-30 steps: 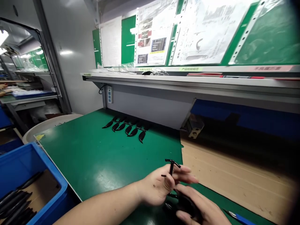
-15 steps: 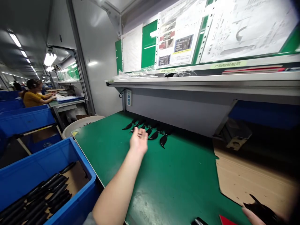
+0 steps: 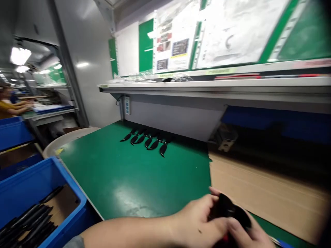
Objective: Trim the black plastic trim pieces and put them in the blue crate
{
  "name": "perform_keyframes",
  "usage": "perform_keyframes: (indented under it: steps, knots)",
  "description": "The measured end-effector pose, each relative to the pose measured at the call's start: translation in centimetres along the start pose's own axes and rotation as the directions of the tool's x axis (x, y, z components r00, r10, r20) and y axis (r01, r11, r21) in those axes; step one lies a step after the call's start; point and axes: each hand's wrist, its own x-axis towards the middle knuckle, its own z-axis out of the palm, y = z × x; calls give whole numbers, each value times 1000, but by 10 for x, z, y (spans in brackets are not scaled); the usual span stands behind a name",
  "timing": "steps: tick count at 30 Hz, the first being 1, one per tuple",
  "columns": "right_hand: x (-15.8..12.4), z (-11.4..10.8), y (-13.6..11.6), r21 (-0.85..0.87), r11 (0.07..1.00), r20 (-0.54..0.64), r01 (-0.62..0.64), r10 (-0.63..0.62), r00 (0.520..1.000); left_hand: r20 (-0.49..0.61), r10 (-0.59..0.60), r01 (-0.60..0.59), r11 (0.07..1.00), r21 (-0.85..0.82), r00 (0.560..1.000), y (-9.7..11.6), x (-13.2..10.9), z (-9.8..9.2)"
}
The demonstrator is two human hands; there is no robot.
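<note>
At the lower right, my left hand [image 3: 196,220] is closed round one side of a glossy black curved part [image 3: 240,215]. My right hand [image 3: 249,236], partly cut off by the bottom edge, grips the same part from the other side. Motion blur and the fingers hide much of its shape. A bit of red shows below the fingers. Farther back on the green table lies a row of several black leaf-shaped parts [image 3: 152,144], their curved tips pointing toward me.
A blue bin [image 3: 69,193] with several long black pieces stands left of the green table [image 3: 116,172]. Cardboard [image 3: 258,186] covers the right side, beside a metal block [image 3: 224,137]. A shelf [image 3: 207,84] spans above. A person in yellow [image 3: 10,108] sits far left.
My left hand has left the row of black parts and come to the lower right, joining my right hand on the black part. The view has turned right.
</note>
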Motion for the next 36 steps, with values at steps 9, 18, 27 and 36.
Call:
perform_keyframes:
  steps: [9,18,27,36]
  knots:
    - [-1,-12,-68,221,950,239,-222,168,956,-24,-389,320,791,-522,921,-8,-3,6]
    - [1,-123,23,-644,723,148,-251,439,886,21,-490,438,759,-481,872,0,0,-10]
    - [-8,-108,41,-437,829,24,-348,397,917,92,-456,458,818,-349,885,0,-2,-9]
    - [-14,-77,-4,-216,976,176,-10,49,983,258,-441,427,897,112,860,11,-6,-17]
